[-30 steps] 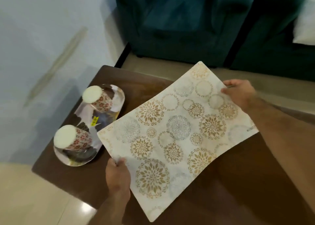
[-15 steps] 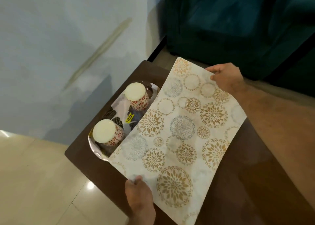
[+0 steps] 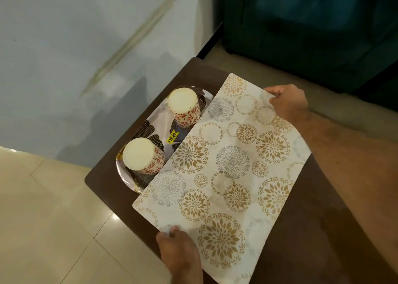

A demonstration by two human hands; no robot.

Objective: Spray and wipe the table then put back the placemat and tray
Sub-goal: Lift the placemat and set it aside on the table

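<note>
Placemat [image 3: 226, 169] is pinched at opposite edges by left hand [image 3: 179, 253] and right hand [image 3: 288, 104], overlapping tray [image 3: 150, 122] on table [image 3: 107, 189].

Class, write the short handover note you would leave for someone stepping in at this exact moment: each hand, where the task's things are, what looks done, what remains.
Left hand: pinching the placemat's near corner.
Right hand: gripping the placemat's far edge.
Placemat: held over the dark table; its left edge covers part of the tray, and I cannot tell whether it touches it.
Tray: on the table's left side, carrying two upside-down cups.
Done: cannot tell if spraying and wiping happened; no spray bottle or cloth in view.
Left: lay the placemat flat, then set the tray in place.
</note>
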